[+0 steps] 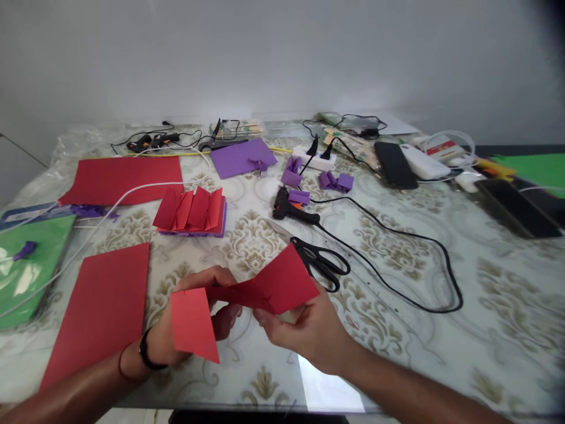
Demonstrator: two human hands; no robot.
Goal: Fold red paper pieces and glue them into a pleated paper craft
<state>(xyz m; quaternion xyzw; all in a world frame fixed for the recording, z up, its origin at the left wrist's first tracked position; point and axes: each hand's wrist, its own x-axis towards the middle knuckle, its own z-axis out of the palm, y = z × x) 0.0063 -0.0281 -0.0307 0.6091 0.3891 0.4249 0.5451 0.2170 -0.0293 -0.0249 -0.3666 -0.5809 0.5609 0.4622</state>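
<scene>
A strip of red paper (247,294) is held between both hands just above the table's near edge, twisted and folded in the middle. My left hand (194,321) grips its left flap, fingers curled behind the paper. My right hand (304,330) pinches the right part from below. Black-handled scissors (320,259) lie just beyond the paper. A black glue gun (291,207) with a looping black cord lies further back.
A red sheet (103,309) lies at the near left and another red sheet (123,176) at the far left. A pleated red stack (192,212), purple sheet (242,156), purple scraps (335,181), green paper (26,265), phones (395,165) and a power strip (313,158) crowd the patterned table (485,306).
</scene>
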